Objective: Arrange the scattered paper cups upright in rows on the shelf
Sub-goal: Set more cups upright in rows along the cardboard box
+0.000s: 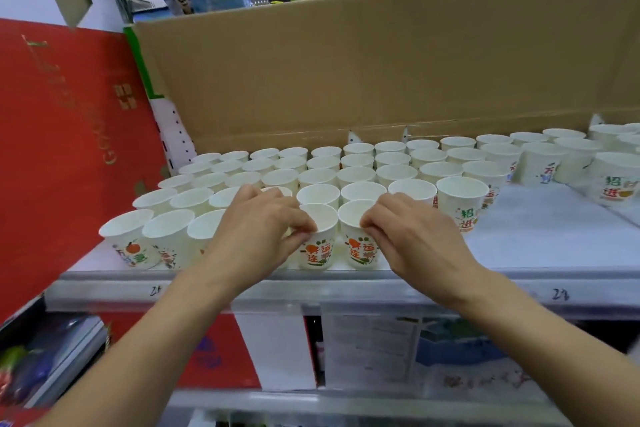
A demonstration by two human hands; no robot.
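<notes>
Two hands work side by side at the front edge of the shelf [519, 243]: the left hand [256, 236] pinches the near rim of the left front cup [320, 250] between thumb and curled fingertips, and the right hand [415, 239] pinches the rim of the right front cup [358, 250] the same way. Both cups stand upright, touching each other, printed sides facing out. To their left, three more cups continue the front row. Behind them the rows of cups [356, 172] stand upright and packed close, reaching back to the cardboard box [381, 62]. Farther right a looser cluster of cups [616, 177] sits apart from the rows. At the left end of the shelf leans a red box [69, 132].
</notes>
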